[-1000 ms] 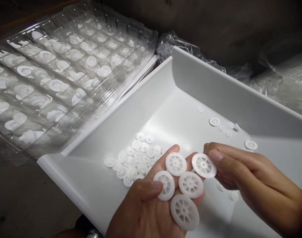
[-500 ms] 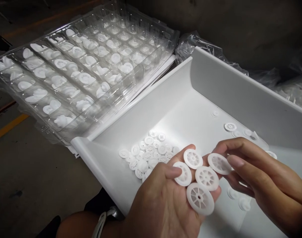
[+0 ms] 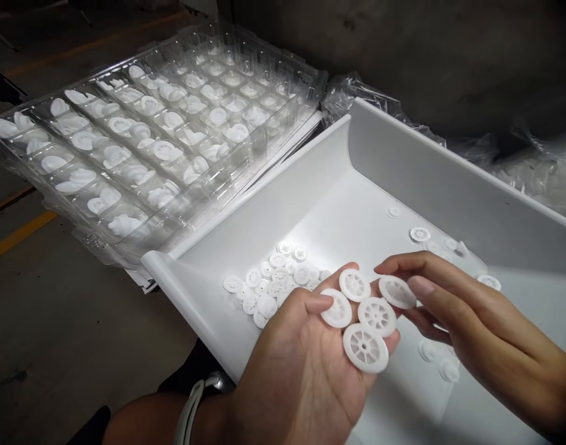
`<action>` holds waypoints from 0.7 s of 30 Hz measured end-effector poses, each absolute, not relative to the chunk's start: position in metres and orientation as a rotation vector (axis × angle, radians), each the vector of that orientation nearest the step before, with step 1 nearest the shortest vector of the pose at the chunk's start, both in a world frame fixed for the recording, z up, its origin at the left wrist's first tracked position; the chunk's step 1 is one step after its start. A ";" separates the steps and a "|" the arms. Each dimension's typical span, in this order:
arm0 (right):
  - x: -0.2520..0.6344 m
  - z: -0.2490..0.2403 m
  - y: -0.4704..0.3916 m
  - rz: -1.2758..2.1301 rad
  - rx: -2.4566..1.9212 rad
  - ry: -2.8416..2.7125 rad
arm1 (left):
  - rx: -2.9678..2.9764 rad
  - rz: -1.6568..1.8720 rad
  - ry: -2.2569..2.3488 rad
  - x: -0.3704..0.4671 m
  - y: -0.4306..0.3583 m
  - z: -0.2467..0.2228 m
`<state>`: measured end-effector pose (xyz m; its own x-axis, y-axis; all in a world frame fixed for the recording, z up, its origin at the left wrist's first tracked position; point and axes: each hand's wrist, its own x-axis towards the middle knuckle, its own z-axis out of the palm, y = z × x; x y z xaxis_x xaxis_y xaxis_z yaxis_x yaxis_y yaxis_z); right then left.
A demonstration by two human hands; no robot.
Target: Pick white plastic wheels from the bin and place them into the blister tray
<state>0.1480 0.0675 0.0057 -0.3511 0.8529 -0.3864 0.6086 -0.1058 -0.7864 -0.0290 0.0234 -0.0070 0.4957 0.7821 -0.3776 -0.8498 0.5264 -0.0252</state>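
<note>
Four white spoked wheels [image 3: 362, 321] are cradled on the upturned fingers of the left hand [image 3: 301, 371], low in the frame's centre. A fifth wheel [image 3: 396, 292] is pinched flat between thumb and fingertips of the right hand [image 3: 468, 327], just right of the cluster and touching its edge. Below both lies a white bin [image 3: 310, 185] with loose wheels [image 3: 273, 281]; clear blister trays [image 3: 162, 123] fill the upper left.

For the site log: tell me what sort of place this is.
Probably a small-parts packing or assembly workshop: clear blister trays holding white parts, a white bin of loose spoked wheels, and bare concrete floor.
</note>
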 end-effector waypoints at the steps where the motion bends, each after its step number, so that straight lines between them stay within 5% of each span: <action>1: 0.146 0.006 0.067 1.374 -1.591 -1.950 | -0.224 1.003 0.315 -0.029 0.022 -0.008; 9: 0.141 0.009 0.071 0.869 -1.484 -2.111 | -0.311 0.957 0.189 -0.031 0.017 -0.012; 21: 0.149 0.009 0.069 0.908 -1.238 -2.402 | -0.436 0.915 0.308 -0.036 0.026 0.004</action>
